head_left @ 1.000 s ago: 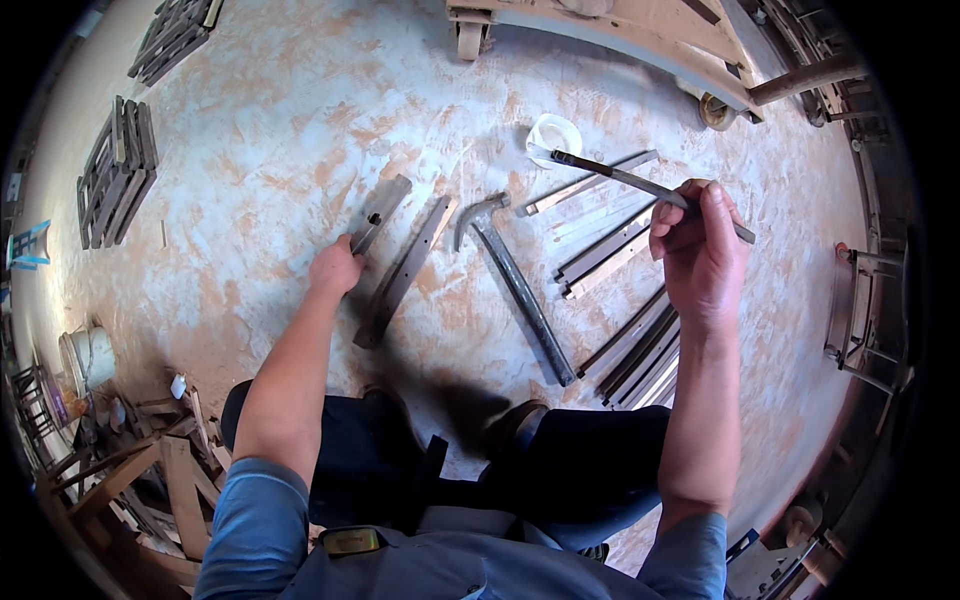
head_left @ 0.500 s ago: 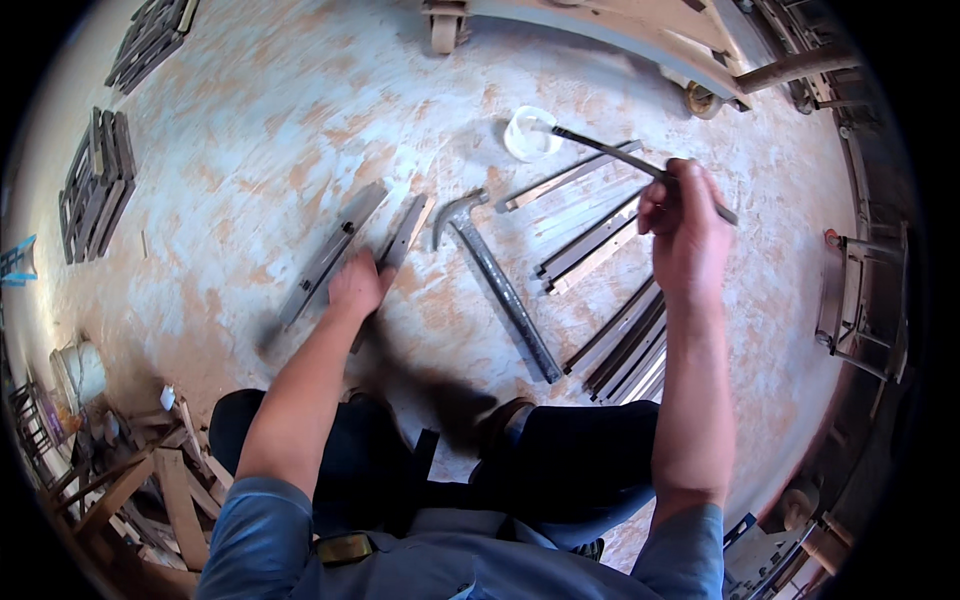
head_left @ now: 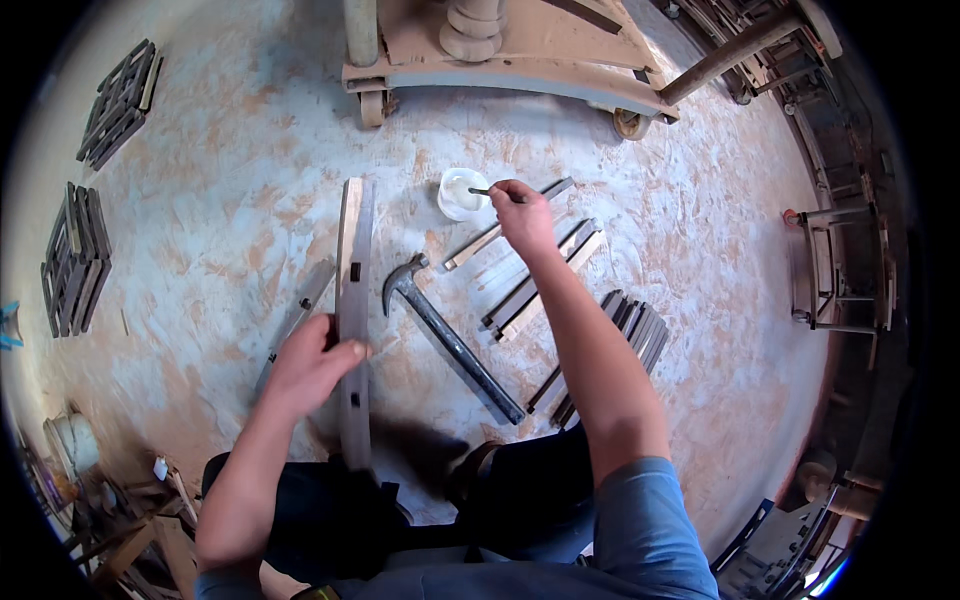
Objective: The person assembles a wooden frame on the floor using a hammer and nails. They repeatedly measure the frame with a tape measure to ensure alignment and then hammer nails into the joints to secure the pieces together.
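My left hand (head_left: pixel 318 368) is closed around a wooden strip (head_left: pixel 354 235) with small dark mortise slots in its face, lifted off the floor. Another slotted strip (head_left: pixel 318 285) lies on the floor just beyond that hand. My right hand (head_left: pixel 522 215) grips a thin dark stick (head_left: pixel 481 191), whose far end dips into a small white plastic cup (head_left: pixel 447 207) of whitish stuff. Between my hands rests a claw hammer (head_left: pixel 455 345), its head pointing away from me. Several dark and pale wooden strips (head_left: pixel 520 300) lie right of it, partly under my right forearm.
A wheeled wooden cart (head_left: pixel 500 75) stands at the far side. Stacks of slatted wooden frames (head_left: pixel 76 260) sit on the left, with scrap wood (head_left: pixel 150 540) at the lower left. On the right stands a metal-framed trolley (head_left: pixel 845 270).
My left hand has raised a slotted strip and turned it nearly lengthwise to me. The right hand has moved left to the cup, holding the stick. The view has shifted too.
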### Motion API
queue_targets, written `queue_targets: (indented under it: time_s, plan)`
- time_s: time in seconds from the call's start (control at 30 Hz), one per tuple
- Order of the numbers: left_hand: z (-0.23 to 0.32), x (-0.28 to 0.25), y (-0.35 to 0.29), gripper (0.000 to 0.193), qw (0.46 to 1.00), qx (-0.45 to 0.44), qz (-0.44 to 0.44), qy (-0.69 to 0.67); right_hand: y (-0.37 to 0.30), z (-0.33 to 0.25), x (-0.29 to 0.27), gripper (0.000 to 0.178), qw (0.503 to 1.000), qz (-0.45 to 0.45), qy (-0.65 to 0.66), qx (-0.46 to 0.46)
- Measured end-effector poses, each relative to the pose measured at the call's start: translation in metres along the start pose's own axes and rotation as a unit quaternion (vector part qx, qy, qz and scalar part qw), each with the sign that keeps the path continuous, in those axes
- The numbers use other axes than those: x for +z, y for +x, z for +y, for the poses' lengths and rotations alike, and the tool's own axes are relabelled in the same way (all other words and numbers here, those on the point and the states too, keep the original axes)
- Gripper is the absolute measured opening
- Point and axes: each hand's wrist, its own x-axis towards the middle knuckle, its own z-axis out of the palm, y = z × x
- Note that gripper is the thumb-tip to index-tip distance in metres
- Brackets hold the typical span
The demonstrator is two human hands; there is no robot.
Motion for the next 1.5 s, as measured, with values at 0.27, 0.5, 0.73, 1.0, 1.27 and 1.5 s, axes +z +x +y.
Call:
queue_targets:
  time_s: [0.27,0.5,0.73,1.0,1.27,1.5]
  plan:
    - [0.014,0.014,-0.031,0.028,0.983,-0.054,-0.001,-0.178,0.018,0.023,0.037,0.031,0.998,0.001,-0.060,-0.026]
    - [0.012,0.019,-0.020,0.027,0.990,-0.026,-0.015,-0.139,0.026,0.041,0.036,0.028,0.995,0.032,-0.084,-0.030]
    - [0.020,0.016,-0.015,0.028,0.993,-0.017,0.004,-0.116,0.030,0.032,0.014,0.027,0.957,0.003,0.201,0.207]
    - [0.020,0.018,-0.001,0.030,0.981,0.035,0.092,-0.164,0.013,-0.021,-0.042,0.018,0.867,-0.047,0.455,0.199]
    - [0.033,0.010,0.011,0.033,0.962,-0.039,0.025,-0.268,-0.100,-0.153,-0.072,0.020,0.917,-0.118,0.381,0.001]
    - [0.035,0.017,0.008,0.030,0.956,-0.040,-0.007,-0.290,-0.130,-0.151,-0.056,0.020,0.951,-0.111,0.286,0.033]
